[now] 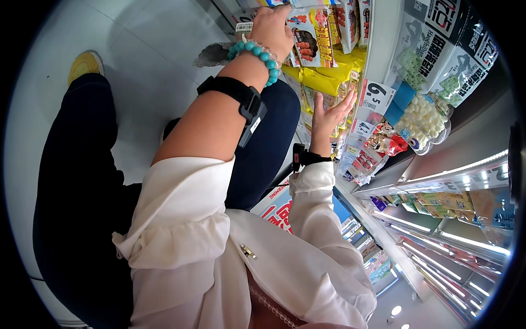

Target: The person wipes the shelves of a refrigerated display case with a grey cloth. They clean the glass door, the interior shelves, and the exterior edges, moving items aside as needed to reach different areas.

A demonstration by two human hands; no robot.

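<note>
My left hand [272, 33] reaches to the front of a shelf, beside a white and brown snack packet [310, 39]. Its fingertips are partly hidden, so whether they grip a packet is unclear. Around that wrist are a turquoise bead bracelet [258, 51] and a black strap [230, 85]; a grey fabric-like piece [213, 55] sticks out behind the wrist, and a small barcode tag [244, 28] sits by it. My right hand [330, 113] is raised with fingers spread before yellow packets [324, 80], holding nothing visible. It also wears a black strap [315, 158].
Price tags [377, 96] line the shelf edge. Above it are white-and-black cracker packs [439, 61], a bag of white round sweets [423, 117] and red packets [386, 140]. More lit shelves [448, 234] run to the right. My bent knee [267, 135] is close to the lower shelf.
</note>
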